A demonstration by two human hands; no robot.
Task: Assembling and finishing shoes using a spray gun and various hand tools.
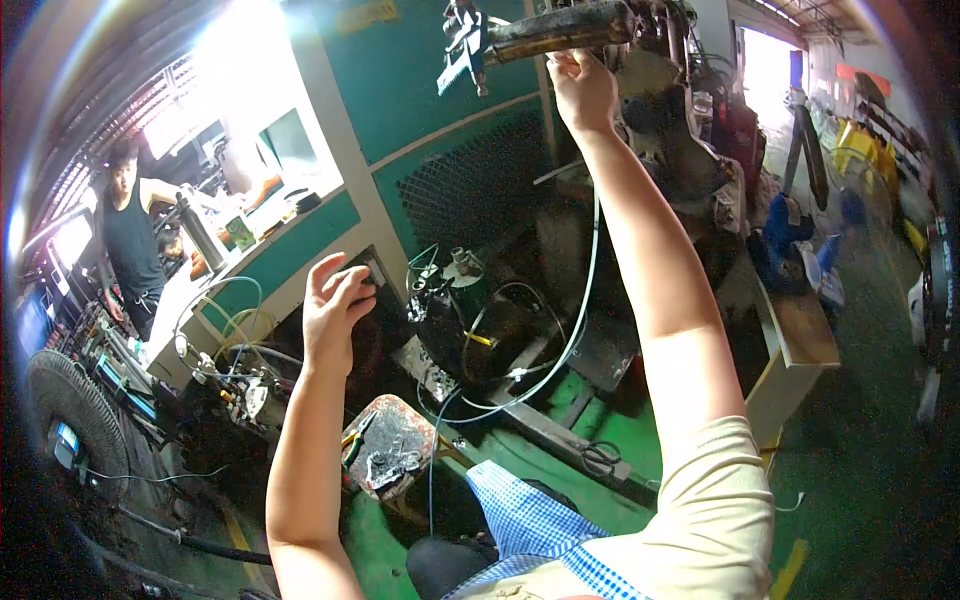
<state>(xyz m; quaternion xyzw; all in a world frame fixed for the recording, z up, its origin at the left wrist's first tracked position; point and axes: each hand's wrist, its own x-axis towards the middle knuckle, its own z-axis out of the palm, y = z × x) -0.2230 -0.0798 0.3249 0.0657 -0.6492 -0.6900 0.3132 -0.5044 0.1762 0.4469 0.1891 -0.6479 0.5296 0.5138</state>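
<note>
My right hand (583, 92) reaches up to the underside of a long, dark, worn horizontal cylinder (560, 32) on a machine. Its fingers are closed against that part, and what they pinch is hidden. A silvery metal fitting (463, 50) sits at the cylinder's left end. Lower and to the left, my left hand (336, 310) is raised in the air with curled fingers. A small dark thing (368, 283) shows at its fingertips, too small to name. Below stands a worn stool (405, 425) bearing pliers (357, 440) and loose metal bits.
A pale hose (592, 285) hangs from the machine and loops over the green floor. At the left are a large fan (75, 400), a bench with a bottle, and a person (135, 240) in a dark top. A wooden box (800, 325) stands at the right.
</note>
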